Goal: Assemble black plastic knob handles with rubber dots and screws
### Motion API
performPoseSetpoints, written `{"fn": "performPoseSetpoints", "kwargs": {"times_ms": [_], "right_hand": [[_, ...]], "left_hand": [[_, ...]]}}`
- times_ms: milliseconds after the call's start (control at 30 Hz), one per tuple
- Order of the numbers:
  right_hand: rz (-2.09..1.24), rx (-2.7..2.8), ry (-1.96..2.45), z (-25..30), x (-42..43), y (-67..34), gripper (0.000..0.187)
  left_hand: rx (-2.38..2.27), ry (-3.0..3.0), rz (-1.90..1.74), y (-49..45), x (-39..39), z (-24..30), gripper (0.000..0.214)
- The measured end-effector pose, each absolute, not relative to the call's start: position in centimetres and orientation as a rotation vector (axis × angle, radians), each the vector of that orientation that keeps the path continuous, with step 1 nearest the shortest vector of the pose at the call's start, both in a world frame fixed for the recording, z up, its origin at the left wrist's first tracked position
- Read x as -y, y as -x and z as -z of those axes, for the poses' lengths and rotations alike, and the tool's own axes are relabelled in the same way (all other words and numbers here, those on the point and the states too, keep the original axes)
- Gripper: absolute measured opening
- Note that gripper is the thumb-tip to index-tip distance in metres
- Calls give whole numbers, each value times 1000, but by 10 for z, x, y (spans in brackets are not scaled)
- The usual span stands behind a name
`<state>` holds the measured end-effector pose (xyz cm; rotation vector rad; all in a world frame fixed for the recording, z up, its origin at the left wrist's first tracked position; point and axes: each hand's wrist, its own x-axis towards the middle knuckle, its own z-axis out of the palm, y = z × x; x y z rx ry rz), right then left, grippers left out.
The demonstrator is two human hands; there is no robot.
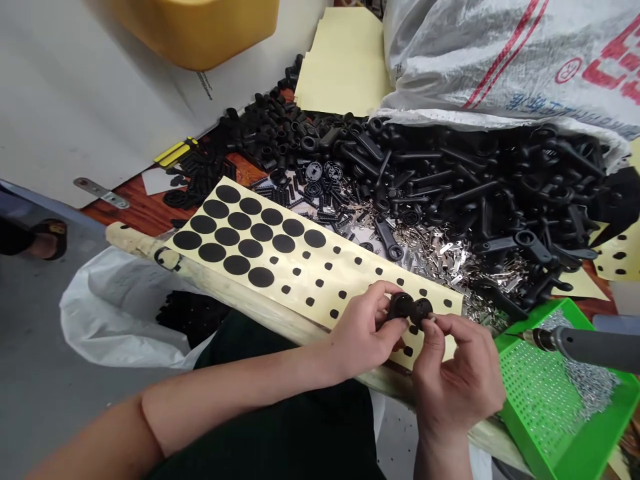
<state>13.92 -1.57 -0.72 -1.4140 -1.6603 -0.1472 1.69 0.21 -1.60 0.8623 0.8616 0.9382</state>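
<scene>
My left hand (pixel 363 330) grips a round black plastic part (pixel 399 305) between thumb and fingers. A small black disc with holes (pixel 421 308) is pinched in my right hand (pixel 457 367), right beside that part; whether the two touch I cannot tell. Both hands are above the right end of a pale yellow sticker sheet (pixel 300 287). Large black round stickers (pixel 261 277) fill the sheet's left side, and small black dots run along the rest. My fingers partly hide both pieces.
Behind the sheet lie heaped black plastic handles (pixel 385 237) and small metal clips (pixel 445 257). At right, a green basket (pixel 520 400) holds screws, with an electric screwdriver (pixel 595 347) over it. A white woven sack (pixel 450 60) stands behind; a yellow bin (pixel 200 33) overhangs the back left.
</scene>
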Motion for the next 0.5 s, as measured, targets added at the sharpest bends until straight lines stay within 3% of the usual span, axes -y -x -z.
{"fn": "performPoseSetpoints", "kwargs": {"times_ms": [200, 500], "right_hand": [[182, 1692, 1413, 11, 13, -141, 8], [185, 1663, 1408, 23, 11, -145, 8]], "left_hand": [[-1016, -1010, -969, -22, -1, 18, 36], [-1182, -1174, -1010, -26, -1, 20, 35]]}}
